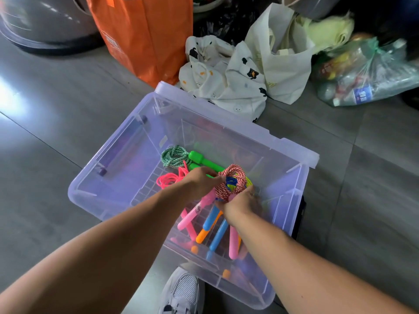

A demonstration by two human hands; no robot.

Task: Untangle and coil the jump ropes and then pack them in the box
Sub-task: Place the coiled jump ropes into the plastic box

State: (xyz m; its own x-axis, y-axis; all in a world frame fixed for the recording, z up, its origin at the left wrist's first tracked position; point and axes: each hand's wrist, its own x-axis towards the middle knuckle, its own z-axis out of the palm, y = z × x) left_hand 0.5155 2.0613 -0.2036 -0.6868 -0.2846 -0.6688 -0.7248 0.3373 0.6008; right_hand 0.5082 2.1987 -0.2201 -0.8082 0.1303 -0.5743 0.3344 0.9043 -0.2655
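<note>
As left grip (199,182) and right grip (241,206) clasp the red-white coil (231,185), the person should lay it flat in the box (238,126); loops tight.

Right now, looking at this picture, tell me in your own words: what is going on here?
A person's left hand and right hand grip a coiled red-and-white rope over the open clear box. A green rope, a pink rope and several coloured handles already lie inside.

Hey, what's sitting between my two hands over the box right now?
The red-and-white rope coil, held by the left hand and right hand, with blue and yellow cord in its middle. Head view.
</note>
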